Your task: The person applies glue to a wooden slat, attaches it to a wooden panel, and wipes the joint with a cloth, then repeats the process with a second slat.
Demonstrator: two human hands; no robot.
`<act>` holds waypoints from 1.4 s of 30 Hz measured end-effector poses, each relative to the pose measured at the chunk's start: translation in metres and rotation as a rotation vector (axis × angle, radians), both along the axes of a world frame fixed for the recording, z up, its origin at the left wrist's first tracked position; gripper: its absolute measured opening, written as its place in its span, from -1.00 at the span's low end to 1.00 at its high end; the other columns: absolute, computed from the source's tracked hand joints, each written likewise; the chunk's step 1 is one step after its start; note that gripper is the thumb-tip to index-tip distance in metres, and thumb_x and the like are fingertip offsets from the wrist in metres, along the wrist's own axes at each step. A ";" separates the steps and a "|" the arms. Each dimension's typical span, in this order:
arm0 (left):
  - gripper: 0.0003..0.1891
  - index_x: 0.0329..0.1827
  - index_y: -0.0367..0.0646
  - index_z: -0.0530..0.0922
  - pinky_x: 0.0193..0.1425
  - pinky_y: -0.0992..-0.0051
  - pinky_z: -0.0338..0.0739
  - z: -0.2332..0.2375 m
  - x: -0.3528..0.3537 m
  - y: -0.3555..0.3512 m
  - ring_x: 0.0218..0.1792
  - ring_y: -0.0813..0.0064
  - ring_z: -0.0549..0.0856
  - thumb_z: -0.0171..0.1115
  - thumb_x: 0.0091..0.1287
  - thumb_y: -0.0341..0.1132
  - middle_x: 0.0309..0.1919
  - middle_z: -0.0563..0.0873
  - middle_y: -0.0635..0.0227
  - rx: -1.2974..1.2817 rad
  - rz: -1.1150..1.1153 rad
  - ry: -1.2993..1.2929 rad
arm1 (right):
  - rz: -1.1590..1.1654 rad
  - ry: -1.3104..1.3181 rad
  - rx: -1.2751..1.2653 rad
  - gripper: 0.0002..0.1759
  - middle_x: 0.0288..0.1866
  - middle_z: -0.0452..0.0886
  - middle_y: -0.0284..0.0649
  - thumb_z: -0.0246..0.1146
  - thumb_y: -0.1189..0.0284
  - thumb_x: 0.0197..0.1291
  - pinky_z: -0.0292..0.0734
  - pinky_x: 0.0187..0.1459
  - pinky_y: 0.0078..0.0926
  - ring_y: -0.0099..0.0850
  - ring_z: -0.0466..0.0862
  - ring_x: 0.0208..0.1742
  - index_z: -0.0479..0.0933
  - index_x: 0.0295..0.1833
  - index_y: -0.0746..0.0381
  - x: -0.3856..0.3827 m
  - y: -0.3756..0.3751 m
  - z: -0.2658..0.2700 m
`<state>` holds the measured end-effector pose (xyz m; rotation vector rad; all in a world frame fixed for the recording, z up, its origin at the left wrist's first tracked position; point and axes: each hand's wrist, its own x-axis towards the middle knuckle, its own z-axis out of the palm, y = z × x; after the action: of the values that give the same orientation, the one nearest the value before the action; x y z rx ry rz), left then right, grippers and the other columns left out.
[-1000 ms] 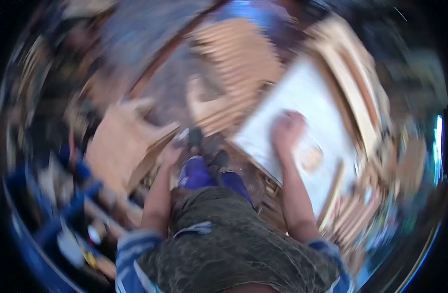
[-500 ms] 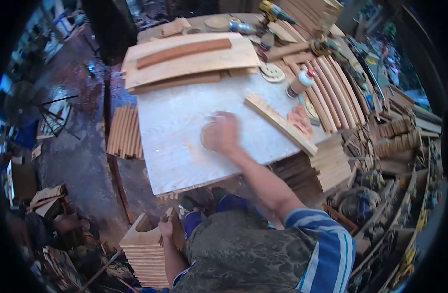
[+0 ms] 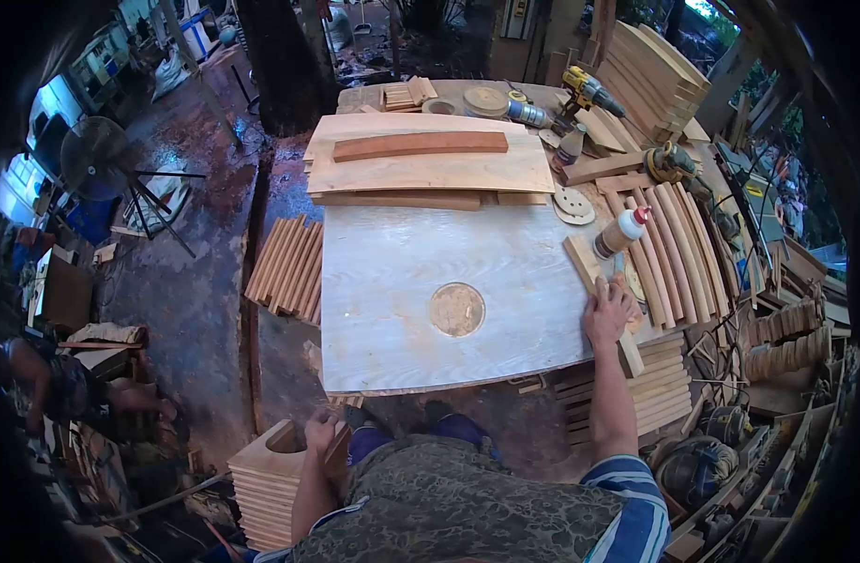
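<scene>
My right hand (image 3: 607, 315) is closed over a pale wooden strip (image 3: 580, 259) at the right side of the white-grey board (image 3: 383, 328). A crumpled orange-pink cloth or sheet (image 3: 633, 281) shows just beyond the fingers. On the board lies a round tan disc (image 3: 456, 310), with no hand on it. My left hand (image 3: 321, 430) is low at the left, its fingers curled beside a stack of wooden pieces with curved cutouts (image 3: 261, 479). What those fingers hold, if anything, is hidden.
A reddish curved slat (image 3: 421, 144) rests on stacked pale panels (image 3: 322, 174). To the right are a red-capped bottle (image 3: 619, 234), curved slats (image 3: 678, 253), a yellow drill (image 3: 591, 92) and a sander (image 3: 669, 161). A fan (image 3: 97, 155) and another person's arm (image 3: 27, 375) are at left.
My right hand has left the round disc and moved right onto the wooden strip. My left hand stays by the stack. The view has shifted, showing more of the floor beyond.
</scene>
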<state>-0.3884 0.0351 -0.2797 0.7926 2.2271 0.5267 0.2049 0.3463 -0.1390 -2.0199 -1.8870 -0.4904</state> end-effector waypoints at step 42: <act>-0.09 0.39 -0.29 0.58 0.32 0.25 0.50 -0.402 -0.597 0.511 0.19 0.19 0.70 0.12 0.36 0.44 0.24 0.69 -0.02 0.033 0.210 -0.815 | 0.359 0.084 -0.404 -0.31 0.41 0.34 0.21 0.14 0.06 0.43 0.09 0.49 0.10 0.05 0.30 0.49 0.37 0.40 0.42 -0.560 0.027 -0.026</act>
<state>-0.9850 0.5461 -0.6815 0.2672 1.5403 0.8150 -0.3548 0.3736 -0.1654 -1.8157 -2.3720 0.0753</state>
